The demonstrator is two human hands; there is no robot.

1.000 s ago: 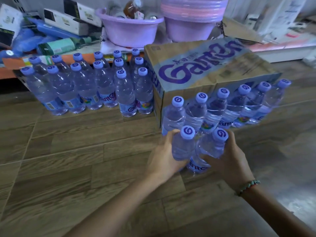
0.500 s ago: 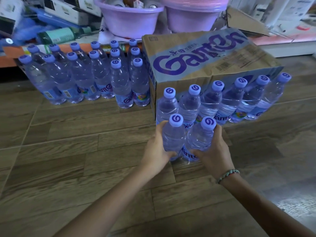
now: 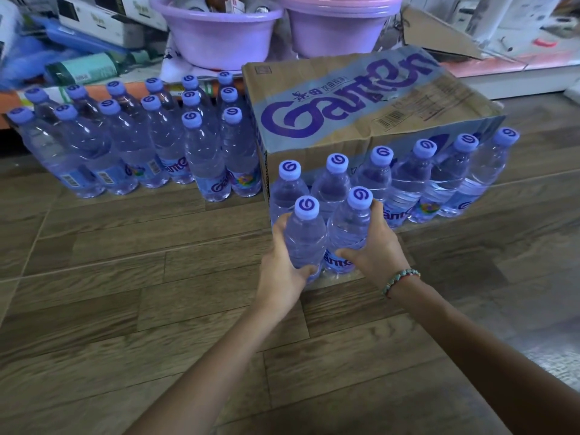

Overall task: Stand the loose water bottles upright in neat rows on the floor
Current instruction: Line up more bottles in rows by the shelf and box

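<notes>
The left hand (image 3: pixel 282 265) grips one bottle (image 3: pixel 306 237) and the right hand (image 3: pixel 373 246) grips another (image 3: pixel 350 227), fingers curled round them. Both bottles stand upright and touching on the floor (image 3: pixel 125 309), starting a second row just before the row (image 3: pixel 401 180) lined along the box (image 3: pixel 361 102). Next, I'd say, snug them against that row, let go, and fetch more; the spacing needs care.

A printed cardboard box (image 3: pixel 361 102) sits on the wood-look floor (image 3: pixel 125 293) before two lilac basins (image 3: pixel 216 29).
</notes>
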